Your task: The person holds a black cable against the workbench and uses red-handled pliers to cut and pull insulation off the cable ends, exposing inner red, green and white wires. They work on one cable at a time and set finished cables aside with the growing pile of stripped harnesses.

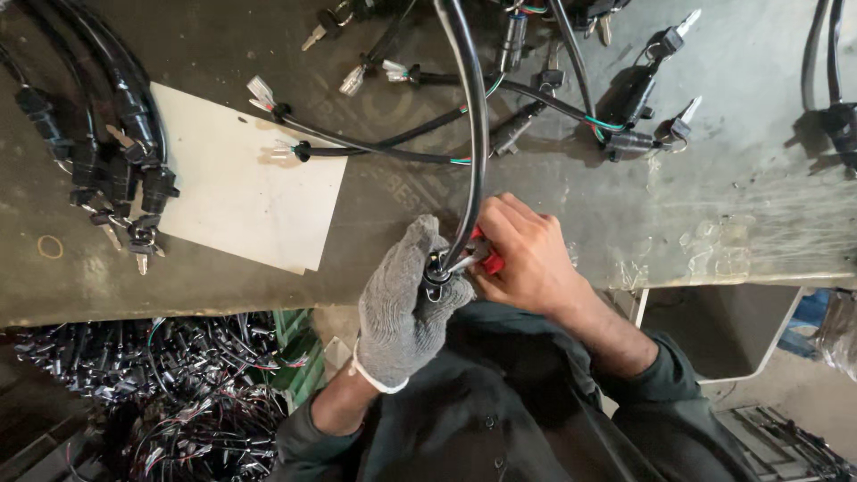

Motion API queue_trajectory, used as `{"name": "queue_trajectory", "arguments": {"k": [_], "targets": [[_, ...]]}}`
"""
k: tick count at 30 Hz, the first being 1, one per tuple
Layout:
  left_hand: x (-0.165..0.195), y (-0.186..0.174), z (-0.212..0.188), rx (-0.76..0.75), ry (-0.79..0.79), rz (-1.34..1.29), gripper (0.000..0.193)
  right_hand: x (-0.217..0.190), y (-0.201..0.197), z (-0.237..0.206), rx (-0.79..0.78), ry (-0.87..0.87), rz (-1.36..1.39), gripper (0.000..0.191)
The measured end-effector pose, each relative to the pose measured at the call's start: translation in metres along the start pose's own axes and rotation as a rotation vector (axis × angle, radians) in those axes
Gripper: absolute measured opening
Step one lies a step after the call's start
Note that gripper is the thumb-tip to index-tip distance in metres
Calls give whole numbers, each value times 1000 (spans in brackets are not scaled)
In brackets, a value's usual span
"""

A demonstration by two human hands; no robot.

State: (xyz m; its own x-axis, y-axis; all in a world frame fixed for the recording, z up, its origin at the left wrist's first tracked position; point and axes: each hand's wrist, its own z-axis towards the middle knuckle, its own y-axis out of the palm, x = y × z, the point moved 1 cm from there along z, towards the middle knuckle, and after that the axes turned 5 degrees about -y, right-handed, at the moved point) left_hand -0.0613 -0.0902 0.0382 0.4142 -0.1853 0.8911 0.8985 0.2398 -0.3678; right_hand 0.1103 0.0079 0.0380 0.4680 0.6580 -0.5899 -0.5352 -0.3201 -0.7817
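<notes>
1. Head view: the left hand (406,303), in a grey knit glove, is clenched around the end of a black cable (473,134) at the near edge of the workbench (732,178).
2. The bare right hand (527,254) grips a red-handled tool (486,259), its metal tip touching the cable end.
3. Judging by the piles, this piece is mid-work: cables with keys (116,170) lie left beside a white sheet (241,187), and more fill a crate (178,384) below.

Dim, flat daylight falls on the workbench (553,205), brightest with a pale sheen toward its right edge, short soft shadows lying under the cables (375,147), while the frame's corners bend slightly and darken.
</notes>
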Motion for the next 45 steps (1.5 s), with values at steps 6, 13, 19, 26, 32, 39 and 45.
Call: {"name": "queue_trajectory", "arguments": {"k": [6, 13, 19, 26, 32, 39, 45], "targets": [[3, 4, -4, -80, -85, 24, 71, 1, -4, -1, 3, 4, -38, 38], [5, 8, 1, -66, -15, 190, 68, 4, -6, -8, -13, 67, -78, 32], [3, 15, 0, 67, 100, 692, 64, 7, -1, -19, 3, 140, -183, 26], [-9, 12, 2, 99, 213, 753, 63, 0, 5, -22, 25, 134, -65, 34], [-2, -5, 12, -125, 34, 371, 67, -12, 5, -6, 69, 198, -118, 37], [12, -15, 4, -462, -290, -529, 65, 4, 8, 10, 157, -225, 254, 34], [19, -14, 7, -459, -359, -584, 69, 10, 10, 13, 11, -117, 267, 31]]}}
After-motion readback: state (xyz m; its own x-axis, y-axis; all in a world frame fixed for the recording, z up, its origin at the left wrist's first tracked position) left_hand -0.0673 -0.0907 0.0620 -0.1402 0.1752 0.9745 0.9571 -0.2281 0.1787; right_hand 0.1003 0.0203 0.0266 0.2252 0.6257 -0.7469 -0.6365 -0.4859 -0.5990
